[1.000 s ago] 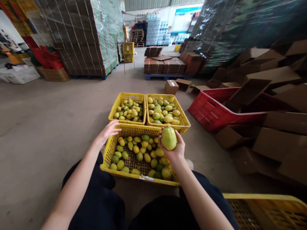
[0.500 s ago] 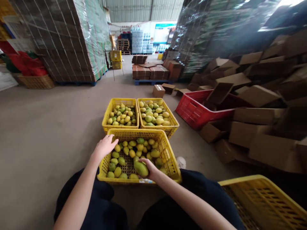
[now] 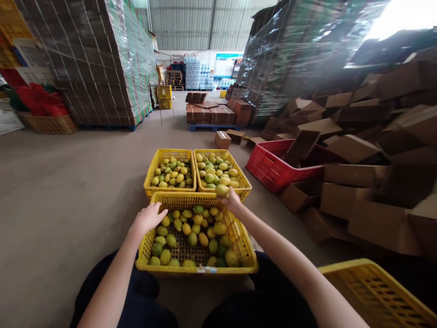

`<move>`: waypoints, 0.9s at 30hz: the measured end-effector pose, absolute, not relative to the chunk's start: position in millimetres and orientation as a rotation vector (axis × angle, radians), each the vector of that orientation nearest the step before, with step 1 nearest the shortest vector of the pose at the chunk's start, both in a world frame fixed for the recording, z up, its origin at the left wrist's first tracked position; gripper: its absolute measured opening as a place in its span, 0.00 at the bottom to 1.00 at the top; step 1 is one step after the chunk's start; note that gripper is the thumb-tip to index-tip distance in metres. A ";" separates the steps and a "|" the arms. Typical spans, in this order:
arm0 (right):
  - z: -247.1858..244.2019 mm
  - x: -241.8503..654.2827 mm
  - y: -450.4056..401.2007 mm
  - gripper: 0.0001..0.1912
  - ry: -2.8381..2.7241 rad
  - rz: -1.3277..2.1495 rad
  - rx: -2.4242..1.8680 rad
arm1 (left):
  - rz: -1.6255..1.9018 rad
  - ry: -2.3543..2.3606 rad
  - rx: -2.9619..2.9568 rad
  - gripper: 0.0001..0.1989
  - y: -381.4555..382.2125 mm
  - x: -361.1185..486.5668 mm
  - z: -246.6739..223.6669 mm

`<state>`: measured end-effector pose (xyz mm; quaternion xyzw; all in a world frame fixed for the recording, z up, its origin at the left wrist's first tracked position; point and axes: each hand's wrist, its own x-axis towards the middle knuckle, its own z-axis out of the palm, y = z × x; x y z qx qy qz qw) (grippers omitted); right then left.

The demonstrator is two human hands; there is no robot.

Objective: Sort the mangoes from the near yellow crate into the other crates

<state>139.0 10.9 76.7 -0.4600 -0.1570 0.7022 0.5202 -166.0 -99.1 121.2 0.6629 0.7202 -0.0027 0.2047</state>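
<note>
Three yellow crates of yellow-green fruit stand on the floor. The near crate (image 3: 164, 269) has fruit spread over its base, with bare mesh showing in the middle. My left hand (image 3: 149, 218) lies over this crate's left rim, fingers apart and holding nothing. My right hand (image 3: 232, 201) is closed on a yellowish fruit (image 3: 222, 190), raised at the front edge of the back right crate (image 3: 244, 184). That crate holds larger fruit in a heap. Beside it, the back left crate (image 3: 149, 175) is heaped with smaller fruit.
A red crate (image 3: 269, 168) and a pile of open cardboard boxes (image 3: 362, 196) lie to the right. Another yellow crate (image 3: 368, 278) is at the lower right. Wrapped stacks (image 3: 95, 68) and a pallet of flat cardboard (image 3: 211, 115) stand farther back.
My right hand has moved from inside the near crate, forward and up to the back right crate, with a fruit in it. My left hand remains on the rim. The view has tilted up slightly.
</note>
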 end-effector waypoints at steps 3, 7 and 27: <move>105.5 146.4 39.0 0.19 -0.299 1.572 -1.224 | -0.076 1.981 1.855 0.29 -99.5 -166.1 121.0; 93.0 139.3 -4.2 0.21 -0.246 1.693 -1.339 | -0.203 1.921 1.889 0.29 -104.7 -167.0 121.9; 99.6 213.7 -82.0 0.20 -0.034 1.669 -1.160 | -0.027 1.430 1.379 0.11 -105.0 -72.3 -65.4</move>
